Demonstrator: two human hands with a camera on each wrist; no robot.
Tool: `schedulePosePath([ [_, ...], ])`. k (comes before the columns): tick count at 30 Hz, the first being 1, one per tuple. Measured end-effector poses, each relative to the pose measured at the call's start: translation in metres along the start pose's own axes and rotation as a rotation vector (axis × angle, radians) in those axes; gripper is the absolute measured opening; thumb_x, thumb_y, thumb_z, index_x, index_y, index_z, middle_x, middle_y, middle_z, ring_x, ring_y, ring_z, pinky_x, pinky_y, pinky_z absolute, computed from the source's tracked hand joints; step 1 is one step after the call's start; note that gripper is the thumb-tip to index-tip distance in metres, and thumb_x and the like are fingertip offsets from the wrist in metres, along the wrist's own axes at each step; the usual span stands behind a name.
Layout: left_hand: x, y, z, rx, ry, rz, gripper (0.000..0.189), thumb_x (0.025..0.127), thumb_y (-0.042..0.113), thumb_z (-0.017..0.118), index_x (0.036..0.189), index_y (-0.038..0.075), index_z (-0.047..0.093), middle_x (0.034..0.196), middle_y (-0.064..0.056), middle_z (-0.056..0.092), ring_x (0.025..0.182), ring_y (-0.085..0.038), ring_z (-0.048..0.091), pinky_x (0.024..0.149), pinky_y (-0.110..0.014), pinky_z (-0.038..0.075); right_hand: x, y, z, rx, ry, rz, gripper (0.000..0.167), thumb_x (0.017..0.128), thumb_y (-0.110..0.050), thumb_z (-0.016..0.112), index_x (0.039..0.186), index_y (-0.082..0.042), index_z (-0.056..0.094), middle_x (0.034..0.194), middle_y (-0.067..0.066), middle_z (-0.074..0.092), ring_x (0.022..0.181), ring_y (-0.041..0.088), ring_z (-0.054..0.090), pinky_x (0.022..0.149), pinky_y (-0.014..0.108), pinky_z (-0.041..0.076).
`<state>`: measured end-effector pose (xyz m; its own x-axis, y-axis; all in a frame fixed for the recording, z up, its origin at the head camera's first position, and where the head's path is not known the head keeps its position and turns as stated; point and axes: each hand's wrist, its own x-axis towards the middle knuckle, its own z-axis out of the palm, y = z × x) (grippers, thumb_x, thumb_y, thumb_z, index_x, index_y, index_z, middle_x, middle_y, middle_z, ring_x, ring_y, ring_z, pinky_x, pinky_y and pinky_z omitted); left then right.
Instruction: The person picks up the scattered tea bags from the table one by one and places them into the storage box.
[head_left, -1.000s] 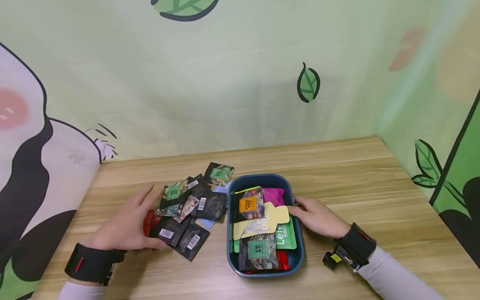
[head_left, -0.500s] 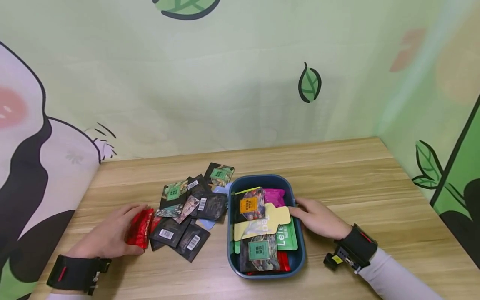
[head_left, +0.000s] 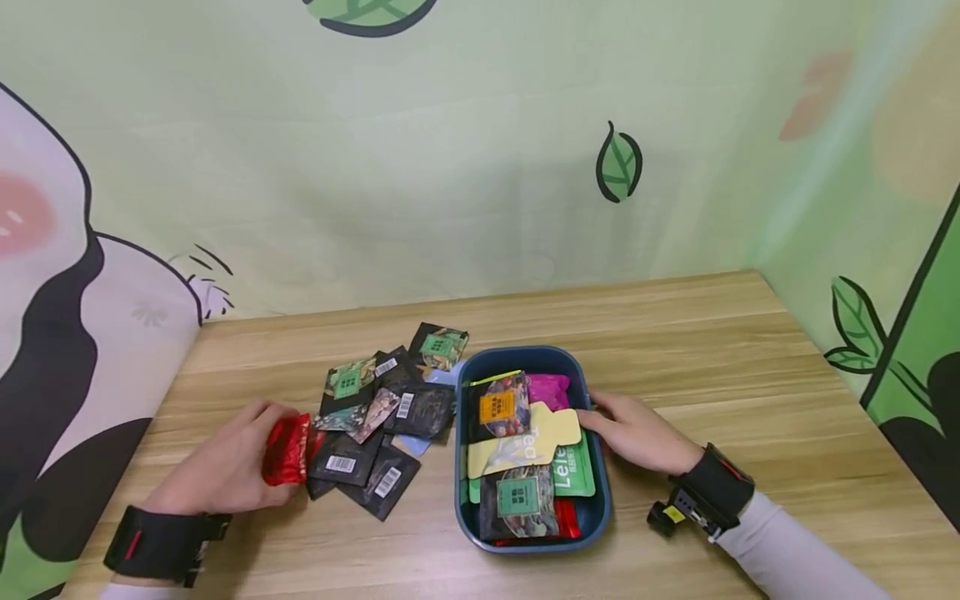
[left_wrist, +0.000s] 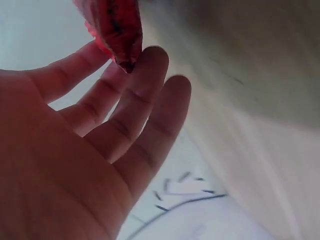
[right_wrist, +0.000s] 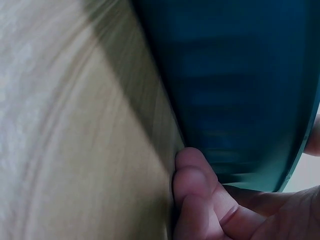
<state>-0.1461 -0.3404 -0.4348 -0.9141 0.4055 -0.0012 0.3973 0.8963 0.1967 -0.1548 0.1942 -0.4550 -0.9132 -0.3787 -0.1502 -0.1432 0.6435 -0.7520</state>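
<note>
My left hand (head_left: pixel 232 462) pinches a shiny red packet (head_left: pixel 287 450) between thumb and fingers, just left of a loose pile of sachets. In the left wrist view the packet's crimped corner (left_wrist: pixel 117 32) shows at the fingertips. Black sachets (head_left: pixel 345 458) with barcode labels lie closest to it, and another bit of red peeks out at the pile's edge. My right hand (head_left: pixel 637 429) grips the right side of a dark blue plastic bin (head_left: pixel 459 467), thumb over the rim. Its other fingers (right_wrist: pixel 192 185) are curled low against the outer wall in the right wrist view.
Inside the bin lie a black sachet with an orange label (head_left: pixel 497 408), a pale yellow packet (head_left: pixel 495 458), a green packet (head_left: pixel 573 475), a magenta packet (head_left: pixel 547 392) and more. A patterned backdrop (head_left: pixel 480 167) stands behind the wooden table (head_left: pixel 675 333).
My left hand has drawn the red packet leftward out of the pile's edge, then eased it slightly back to the right. The right hand and bin have stayed put.
</note>
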Motion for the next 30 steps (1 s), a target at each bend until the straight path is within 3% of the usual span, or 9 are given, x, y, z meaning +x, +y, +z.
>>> schedulePosePath([
  [4,0.003,0.023,-0.011,0.006,0.031,0.023,0.096,0.057,0.038,0.096,0.137,0.003,0.056,0.121,-0.009,0.057,0.098,-0.021,0.062,0.080,-0.044,0.063,0.001,0.000,-0.001,0.010,-0.004,-0.007,0.048,0.109,-0.037,0.047,0.145,-0.007,0.057,0.109,0.004,0.071,0.100,0.018,0.061,0.092,0.038,0.050],
  [10,0.014,0.072,-0.029,-0.005,0.090,0.127,0.097,0.057,0.039,0.095,0.139,0.007,0.054,0.125,-0.005,0.054,0.097,-0.018,0.063,0.076,-0.034,0.062,0.001,0.001,0.000,0.014,-0.006,-0.005,0.049,0.109,-0.038,0.047,0.147,-0.007,0.056,0.117,0.005,0.071,0.105,0.018,0.062,0.098,0.041,0.051],
  [18,0.046,0.150,-0.039,-0.047,0.082,0.285,0.094,0.063,0.047,0.089,0.142,0.011,0.054,0.130,0.002,0.049,0.100,-0.010,0.058,0.080,-0.026,0.059,0.001,0.001,0.000,0.012,-0.010,0.010,0.048,0.109,-0.036,0.048,0.145,-0.006,0.056,0.091,0.001,0.067,0.087,0.017,0.061,0.080,0.034,0.048],
  [22,0.059,0.185,-0.039,-0.048,0.088,0.353,0.090,0.065,0.052,0.085,0.141,0.015,0.055,0.130,0.004,0.050,0.102,-0.007,0.054,0.082,-0.024,0.058,0.002,0.001,0.000,0.021,-0.019,0.013,0.048,0.109,-0.035,0.047,0.145,-0.005,0.056,0.086,0.000,0.066,0.082,0.016,0.061,0.077,0.032,0.048],
  [26,0.066,0.210,-0.040,-0.045,0.098,0.386,0.088,0.067,0.054,0.082,0.142,0.016,0.055,0.131,0.004,0.050,0.101,-0.006,0.054,0.081,-0.024,0.058,0.002,0.001,0.000,0.029,-0.026,0.013,0.047,0.109,-0.035,0.047,0.144,-0.004,0.056,0.084,0.000,0.065,0.079,0.016,0.061,0.074,0.032,0.048],
  [30,0.067,0.225,-0.041,-0.071,0.099,0.414,0.088,0.068,0.052,0.081,0.143,0.014,0.055,0.132,0.003,0.049,0.101,-0.006,0.055,0.083,-0.024,0.058,0.001,0.001,0.000,0.033,-0.029,0.016,0.047,0.109,-0.035,0.047,0.144,-0.004,0.056,0.083,0.001,0.065,0.078,0.017,0.061,0.073,0.031,0.047],
])
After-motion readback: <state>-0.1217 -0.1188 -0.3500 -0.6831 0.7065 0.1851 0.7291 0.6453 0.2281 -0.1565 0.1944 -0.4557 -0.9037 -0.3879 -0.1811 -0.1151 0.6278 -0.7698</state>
